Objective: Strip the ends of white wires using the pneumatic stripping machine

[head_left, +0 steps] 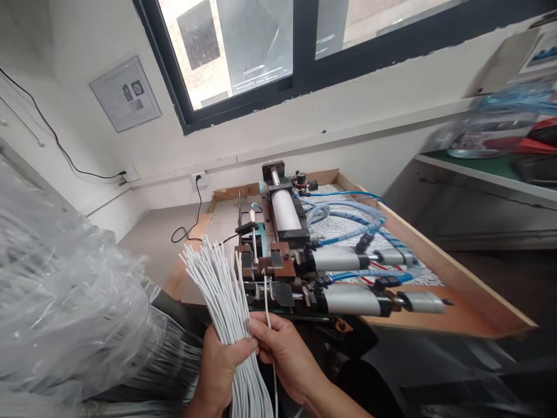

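Note:
A thick bundle of white wires [221, 299] fans out at its upper end. My left hand [224, 363] is wrapped round the bundle low down, thumb across its front. Beside it, my right hand [282, 351] is closed on a single white wire [267, 299], which stands apart from the bundle. That wire's upper end reaches the brown clamp blocks [282, 261] at the front of a pneumatic machine [287, 212]; whether it touches them I cannot tell. The right fingertips meet the edge of the bundle close to the left thumb.
Two silver air cylinders [352, 299] jut right from the machine, with blue hoses [361, 212] behind. A wooden rim [435, 255] borders the bench. Plastic-wrapped wire bundles [148, 348] are piled at left. On the right, a green-topped shelf [483, 168] holds a clear plastic bag.

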The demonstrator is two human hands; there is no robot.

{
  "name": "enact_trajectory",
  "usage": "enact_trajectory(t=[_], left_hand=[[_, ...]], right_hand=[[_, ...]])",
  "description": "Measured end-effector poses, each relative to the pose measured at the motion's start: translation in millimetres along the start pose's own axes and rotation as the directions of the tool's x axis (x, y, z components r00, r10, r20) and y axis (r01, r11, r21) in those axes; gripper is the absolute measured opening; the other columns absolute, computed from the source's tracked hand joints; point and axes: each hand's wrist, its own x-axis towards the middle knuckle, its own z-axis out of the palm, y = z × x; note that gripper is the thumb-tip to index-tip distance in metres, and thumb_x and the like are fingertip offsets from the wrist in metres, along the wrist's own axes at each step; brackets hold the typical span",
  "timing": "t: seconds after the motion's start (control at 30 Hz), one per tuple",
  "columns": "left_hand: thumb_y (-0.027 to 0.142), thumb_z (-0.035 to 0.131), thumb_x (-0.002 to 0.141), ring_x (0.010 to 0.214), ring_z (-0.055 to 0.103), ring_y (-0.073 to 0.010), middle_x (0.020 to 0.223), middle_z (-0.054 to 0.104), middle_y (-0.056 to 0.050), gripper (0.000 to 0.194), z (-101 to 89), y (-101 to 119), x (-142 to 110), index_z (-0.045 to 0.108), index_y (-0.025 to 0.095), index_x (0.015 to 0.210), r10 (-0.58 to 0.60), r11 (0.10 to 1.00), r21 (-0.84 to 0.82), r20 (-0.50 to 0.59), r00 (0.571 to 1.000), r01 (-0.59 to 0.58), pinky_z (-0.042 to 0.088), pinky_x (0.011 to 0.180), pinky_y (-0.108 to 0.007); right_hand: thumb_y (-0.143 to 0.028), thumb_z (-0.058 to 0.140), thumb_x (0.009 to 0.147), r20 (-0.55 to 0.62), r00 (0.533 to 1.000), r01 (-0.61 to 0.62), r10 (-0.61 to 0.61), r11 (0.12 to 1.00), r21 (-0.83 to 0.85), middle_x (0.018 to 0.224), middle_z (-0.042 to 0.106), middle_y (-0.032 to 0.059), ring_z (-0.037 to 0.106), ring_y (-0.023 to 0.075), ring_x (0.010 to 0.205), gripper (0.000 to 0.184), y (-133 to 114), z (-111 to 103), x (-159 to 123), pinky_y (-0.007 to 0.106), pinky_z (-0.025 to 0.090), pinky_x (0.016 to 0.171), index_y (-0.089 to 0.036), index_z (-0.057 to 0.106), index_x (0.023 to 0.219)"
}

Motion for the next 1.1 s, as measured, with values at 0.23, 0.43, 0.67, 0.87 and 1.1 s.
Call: enact_trajectory(t=[0.23, 0.43, 0.67, 0.87, 1.1], left_hand=[[0.01, 0.065, 0.056, 0.061, 0.058, -0.018, 0.065, 0.067, -0.005, 0.017, -2.0, -6.8, -6.1, 0.062, 0.011, 0.073, -0.047, 0.985, -0.164, 0.039, 0.998, 0.053, 0.046, 0.061, -0.031], [0.013, 0.069, 0.05, 0.051, 0.057, -0.0162, 0.055, 0.061, -0.001, 0.02, -4.6, -7.5, -5.7, 0.061, 0.012, 0.068, -0.149, 0.969, -0.213, -0.114, 0.982, 0.123, 0.045, 0.05, -0.027], [0.01, 0.068, 0.051, 0.048, 0.053, -0.0127, 0.052, 0.058, 0.001, 0.018, -2.8, -6.6, -5.3, 0.059, 0.012, 0.067, -0.076, 0.98, -0.192, -0.113, 0.991, 0.054, 0.044, 0.049, -0.026], [0.01, 0.067, 0.052, 0.049, 0.053, -0.0135, 0.054, 0.061, -0.001, 0.018, -1.8, -5.4, -6.0, 0.06, 0.012, 0.069, -0.075, 0.985, -0.159, -0.088, 0.993, 0.06, 0.044, 0.049, -0.027], [0.011, 0.065, 0.055, 0.06, 0.056, -0.0167, 0.065, 0.065, -0.004, 0.018, -3.2, -8.6, -8.7, 0.062, 0.011, 0.073, 0.008, 0.987, -0.159, 0.009, 1.0, -0.006, 0.045, 0.059, -0.03]], right_hand=[[-0.038, 0.061, 0.069, -0.121, 0.982, 0.129, -0.148, 0.979, -0.155, 0.046, 0.042, -0.0044, 0.027, 0.0035, 0.041, 0.027, 3.6, -4.1, -8.8, 0.019, 0.014, 0.039, -0.012, 0.058, 0.059], [-0.04, 0.064, 0.065, -0.18, 0.98, 0.06, -0.083, 0.99, -0.125, 0.042, 0.036, -0.0067, 0.024, 0.0035, 0.04, 0.031, 8.2, -12.6, -18.1, 0.019, 0.015, 0.04, -0.013, 0.055, 0.054], [-0.039, 0.064, 0.065, -0.149, 0.989, 0.011, -0.018, 0.999, -0.049, 0.042, 0.035, -0.0064, 0.024, 0.0047, 0.04, 0.031, 10.3, -15.0, -19.2, 0.02, 0.017, 0.04, -0.014, 0.051, 0.05], [-0.038, 0.064, 0.065, -0.119, 0.992, -0.039, 0.034, 0.999, -0.035, 0.044, 0.033, -0.0073, 0.021, 0.0037, 0.04, 0.028, 1.8, -10.1, -14.9, 0.018, 0.014, 0.039, -0.014, 0.054, 0.055], [-0.034, 0.072, 0.054, -0.148, 0.987, 0.04, -0.062, 0.989, -0.145, 0.045, 0.043, -0.0053, 0.027, 0.0038, 0.041, 0.025, 2.7, 0.4, -14.7, 0.019, 0.018, 0.04, -0.012, 0.063, 0.061]])
